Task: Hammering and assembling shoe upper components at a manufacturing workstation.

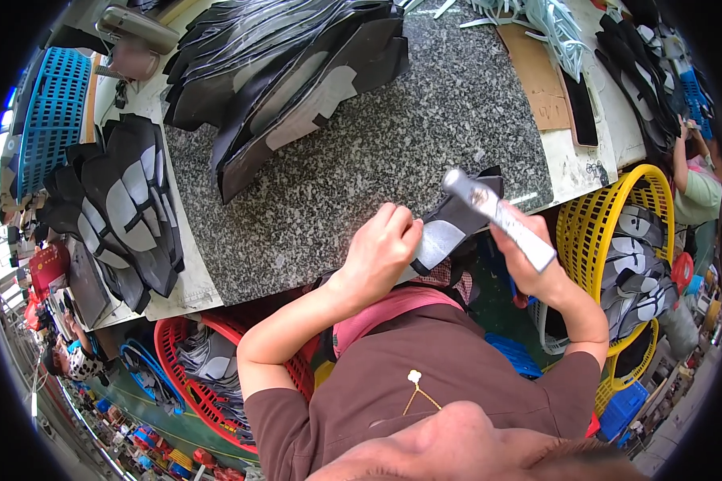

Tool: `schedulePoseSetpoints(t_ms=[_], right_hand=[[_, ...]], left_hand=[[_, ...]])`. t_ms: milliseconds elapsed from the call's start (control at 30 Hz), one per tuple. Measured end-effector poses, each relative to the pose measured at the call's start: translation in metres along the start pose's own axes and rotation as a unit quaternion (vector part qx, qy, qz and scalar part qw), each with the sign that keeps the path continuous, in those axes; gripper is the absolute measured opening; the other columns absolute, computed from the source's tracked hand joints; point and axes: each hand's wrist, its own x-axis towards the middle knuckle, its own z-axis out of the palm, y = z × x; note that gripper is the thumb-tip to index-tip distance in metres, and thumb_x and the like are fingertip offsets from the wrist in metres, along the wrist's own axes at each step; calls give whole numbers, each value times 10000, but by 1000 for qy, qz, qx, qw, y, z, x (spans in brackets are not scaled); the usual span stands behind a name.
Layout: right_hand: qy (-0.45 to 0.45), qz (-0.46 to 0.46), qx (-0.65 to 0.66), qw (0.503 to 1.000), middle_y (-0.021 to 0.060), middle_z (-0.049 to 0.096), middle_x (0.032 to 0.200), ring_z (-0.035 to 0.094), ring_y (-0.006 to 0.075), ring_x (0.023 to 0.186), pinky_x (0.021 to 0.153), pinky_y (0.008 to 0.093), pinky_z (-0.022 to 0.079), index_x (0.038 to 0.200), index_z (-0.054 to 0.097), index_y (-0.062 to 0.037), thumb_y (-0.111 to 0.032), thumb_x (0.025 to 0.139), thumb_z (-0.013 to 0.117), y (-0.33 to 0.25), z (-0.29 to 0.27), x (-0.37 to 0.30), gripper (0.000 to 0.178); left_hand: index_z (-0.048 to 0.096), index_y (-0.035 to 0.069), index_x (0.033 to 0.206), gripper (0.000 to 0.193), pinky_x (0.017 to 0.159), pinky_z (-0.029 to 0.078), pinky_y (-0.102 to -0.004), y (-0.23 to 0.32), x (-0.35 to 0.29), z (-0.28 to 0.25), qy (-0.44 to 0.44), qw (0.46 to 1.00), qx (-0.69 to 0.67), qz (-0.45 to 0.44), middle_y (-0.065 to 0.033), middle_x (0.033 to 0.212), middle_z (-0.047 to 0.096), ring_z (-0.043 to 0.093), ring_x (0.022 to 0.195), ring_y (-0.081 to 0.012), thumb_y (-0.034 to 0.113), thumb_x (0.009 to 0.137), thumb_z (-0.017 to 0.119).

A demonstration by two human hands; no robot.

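My right hand is closed round a hammer and holds it raised over the front edge of the stone slab. The metal hammer head has a round face at one end and a flat wedge at the other; its handle is mostly hidden. My left hand is closed, its fingertips pinching the left edge of a black shoe-upper piece with a light grey patch. This piece lies at the slab's front edge, partly hidden under the hammer. A large fanned stack of similar black pieces rests farther back on the slab.
More pieces lie on the table at left. A phone, cardboard and pale blue strips sit at back right. Filled baskets flank me: yellow right, red left. Another person works at far right.
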Motion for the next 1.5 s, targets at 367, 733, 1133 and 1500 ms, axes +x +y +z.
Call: schedulePoseSetpoints(t_ms=[367, 733, 1133, 1500], right_hand=[[-88, 16, -81, 993, 198, 575, 717, 631, 388, 642, 604, 394, 485, 956, 559, 12, -50, 971, 556, 27, 20, 0, 64], [21, 60, -55, 996, 249, 569, 767, 549, 505, 718, 605, 467, 453, 995, 566, 18, -179, 1036, 539, 36, -6, 34, 203], [-44, 0, -97, 994, 240, 575, 702, 623, 489, 721, 615, 459, 485, 1058, 574, 5, -56, 950, 530, 29, -15, 37, 132], [-73, 45, -70, 994, 277, 601, 753, 623, 504, 764, 643, 491, 493, 1028, 554, 29, -70, 950, 556, 17, -5, 42, 126]], left_hand=[[681, -28, 1095, 310, 749, 564, -387, -3, 6, -4, -44, 999, -22, -10, -119, 965, 583, 601, 915, -284, 4, 786, 668], [750, 1, 994, 146, 742, 557, -382, -36, 70, 6, 8, 985, -151, -88, -142, 901, 645, 661, 831, -311, 64, 862, 741], [695, -31, 1165, 389, 760, 557, -372, -17, 44, 8, 17, 999, 20, 18, -117, 976, 595, 592, 911, -284, -3, 777, 681], [768, 1, 936, 134, 701, 565, -389, -27, 26, -4, 39, 972, -177, -152, -123, 831, 682, 678, 771, -298, 54, 818, 799]])
